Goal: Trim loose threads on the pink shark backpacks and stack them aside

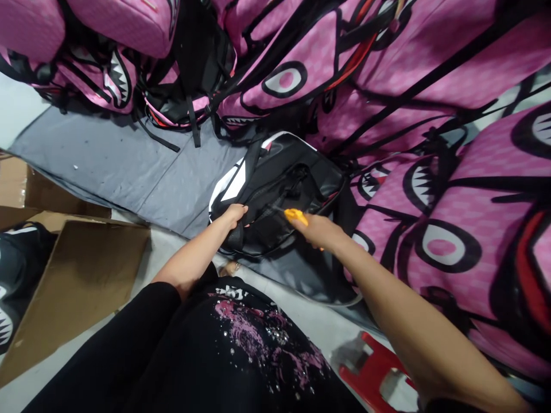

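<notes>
A black bag with white shapes on its left side lies on the grey sheet in front of me. My left hand is closed on the near left edge of this bag, its fingers partly hidden by the black material. My right hand is wrapped round orange-handled scissors over the bag's near right part. Their tip points left across the bag and is hard to make out against the black. I cannot tell whether the blades touch anything.
Pink backpacks with eye and shark-teeth patterns are piled along the back and right. The grey sheet spreads to the left. An open cardboard box holding a dark bag stands left. A red stool is near my right side.
</notes>
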Motion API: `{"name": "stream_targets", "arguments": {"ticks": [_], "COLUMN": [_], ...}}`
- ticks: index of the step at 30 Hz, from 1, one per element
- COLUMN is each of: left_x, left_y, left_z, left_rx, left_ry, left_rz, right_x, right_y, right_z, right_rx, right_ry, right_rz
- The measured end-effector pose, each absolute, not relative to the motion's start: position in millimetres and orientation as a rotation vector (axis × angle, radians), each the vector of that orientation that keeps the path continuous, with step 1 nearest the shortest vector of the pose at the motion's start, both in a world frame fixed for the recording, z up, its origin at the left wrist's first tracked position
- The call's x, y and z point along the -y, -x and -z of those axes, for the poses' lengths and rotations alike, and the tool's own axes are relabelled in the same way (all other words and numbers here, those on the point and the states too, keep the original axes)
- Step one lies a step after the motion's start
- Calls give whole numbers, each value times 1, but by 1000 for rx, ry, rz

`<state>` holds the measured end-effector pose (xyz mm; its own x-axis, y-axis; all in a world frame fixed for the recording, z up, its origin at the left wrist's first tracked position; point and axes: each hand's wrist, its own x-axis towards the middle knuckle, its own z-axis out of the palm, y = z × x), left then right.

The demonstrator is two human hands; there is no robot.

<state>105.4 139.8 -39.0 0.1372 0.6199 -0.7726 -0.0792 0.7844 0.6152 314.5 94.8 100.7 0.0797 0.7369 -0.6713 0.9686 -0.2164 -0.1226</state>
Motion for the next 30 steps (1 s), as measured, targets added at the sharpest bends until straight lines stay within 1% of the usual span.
{"name": "stream_targets", "arguments": {"ticks": [2,4,8,11,14,15,18,22,26,29,30], "left_x": [-141,-141,-141,-140,-140,-140,-140,-140,-140,-139,-139], "left_y": [-106,-106,-106,-106,-107,-107,-108,-107,-107,-108,-108], "left_z": [41,42,40,38,37,38,38,39,38,35,34], "left_rx": [-1356,-1368,-1375,-1377,-1381,-1384,-1396,-1405,-1410,-1411,-1410], "left_ry": [-487,-484,-484,-488,-496,-501,-517,-530,-532,-533,-531], "left_rz": [-537,-537,-534,-531,-531,-532,-529,-534,-533,-541,-543], "right_x": [-97,-99,-99,-97,-97,-98,-98,-96,-91,-85,-83], "right_y": [-312,-309,-308,-311,-310,-309,-304,-302,-305,-310,-312], "right_z": [-102,-104,-107,-106,-105,-105,-106,-107,-106,-105,-103], "right_rx": [-1690,-1694,-1693,-1683,-1712,-1717,-1738,-1813,-1772,-1760,-1747], "right_ry": [-2033,-1963,-1991,-1900,-2047,-2050,-1862,-1960,-1836,-1972,-1982], "right_rz": [891,993,877,1029,836,794,874,651,851,803,855]}}
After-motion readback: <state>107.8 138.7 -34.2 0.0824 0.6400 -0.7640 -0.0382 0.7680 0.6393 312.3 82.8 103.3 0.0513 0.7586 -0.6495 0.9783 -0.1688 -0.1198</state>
